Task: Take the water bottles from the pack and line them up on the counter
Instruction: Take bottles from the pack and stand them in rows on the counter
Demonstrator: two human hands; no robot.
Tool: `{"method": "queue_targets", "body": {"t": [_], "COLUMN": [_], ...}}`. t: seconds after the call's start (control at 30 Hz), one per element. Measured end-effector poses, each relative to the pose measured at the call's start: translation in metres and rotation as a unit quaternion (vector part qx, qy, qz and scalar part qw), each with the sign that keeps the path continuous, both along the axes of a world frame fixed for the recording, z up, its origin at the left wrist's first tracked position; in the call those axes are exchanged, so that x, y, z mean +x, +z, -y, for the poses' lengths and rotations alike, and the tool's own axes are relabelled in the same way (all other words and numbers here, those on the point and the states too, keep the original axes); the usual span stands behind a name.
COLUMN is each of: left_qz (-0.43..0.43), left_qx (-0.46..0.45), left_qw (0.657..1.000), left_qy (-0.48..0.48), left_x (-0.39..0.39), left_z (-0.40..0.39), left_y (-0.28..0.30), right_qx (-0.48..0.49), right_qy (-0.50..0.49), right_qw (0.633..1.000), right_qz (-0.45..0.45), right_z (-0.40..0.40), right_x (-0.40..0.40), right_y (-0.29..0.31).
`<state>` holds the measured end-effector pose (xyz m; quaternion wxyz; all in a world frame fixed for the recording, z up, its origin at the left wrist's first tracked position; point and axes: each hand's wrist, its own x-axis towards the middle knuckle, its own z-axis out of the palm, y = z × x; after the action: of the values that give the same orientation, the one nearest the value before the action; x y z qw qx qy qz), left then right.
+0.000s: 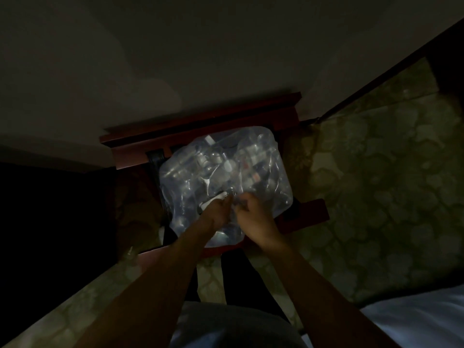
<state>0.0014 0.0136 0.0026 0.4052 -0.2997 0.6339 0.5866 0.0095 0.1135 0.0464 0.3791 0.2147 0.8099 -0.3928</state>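
Note:
A shrink-wrapped pack of water bottles [226, 177] sits on a dark red wooden counter [200, 131] in dim light. Several clear bottles show through the shiny plastic wrap. My left hand [217, 212] and my right hand [251, 214] are both on the near top of the pack, close together. Their fingers are curled into the plastic wrap and pinch it. No bottle stands outside the pack in view.
A plain wall [175, 59] rises behind the counter. Patterned greenish carpet [376, 184] spreads to the right and in front. A white sheet or bed edge [421, 320] is at the bottom right. The left side is dark.

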Motion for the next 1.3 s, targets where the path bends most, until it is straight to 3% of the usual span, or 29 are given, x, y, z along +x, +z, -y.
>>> {"method": "queue_targets", "body": {"t": [0.17,0.33,0.47,0.53,0.67,0.77,0.83,0.97,1.07,1.13,1.3], "left_qz": [-0.007,-0.060,-0.015,0.034,0.141,0.122,0.107,0.088,0.009,-0.054,-0.076], "left_qx": [-0.062,-0.042,-0.010,-0.011,0.053,0.026,0.054,0.068,0.004,-0.046,-0.084], "left_qw": [0.993,0.977,0.998,0.998,0.985,0.991,0.992,0.991,0.992,0.991,0.985], "left_qy": [-0.099,-0.200,-0.066,-0.048,0.085,0.047,0.030,0.074,0.124,0.113,0.133], "left_x": [0.006,0.013,0.020,0.028,0.036,0.031,0.028,0.028,0.034,0.038,0.041], "left_z": [0.020,0.040,0.044,0.044,0.052,0.067,0.073,0.080,0.088,0.098,0.119], "left_y": [0.008,0.021,0.035,0.040,0.048,0.051,0.054,0.063,0.064,0.059,0.050], "right_qx": [0.075,0.068,0.073,0.028,-0.014,-0.019,-0.016,-0.012,-0.124,-0.177,-0.088], "right_qy": [-0.015,-0.024,0.027,0.004,-0.015,0.072,0.141,0.220,0.171,0.076,-0.064], "right_qw": [0.996,0.991,0.985,0.984,0.986,0.990,0.987,0.974,0.973,0.974,0.988], "right_qz": [0.035,0.116,0.156,0.176,0.164,0.116,0.080,0.048,0.091,0.122,0.109], "right_z": [0.008,0.023,0.023,0.025,0.028,0.035,0.043,0.049,0.046,0.044,0.044], "right_x": [-0.005,-0.005,-0.005,-0.004,0.003,0.008,0.010,0.007,0.003,0.002,-0.006], "right_y": [0.000,-0.002,-0.006,-0.003,0.012,0.030,0.044,0.052,0.046,0.034,-0.009]}}
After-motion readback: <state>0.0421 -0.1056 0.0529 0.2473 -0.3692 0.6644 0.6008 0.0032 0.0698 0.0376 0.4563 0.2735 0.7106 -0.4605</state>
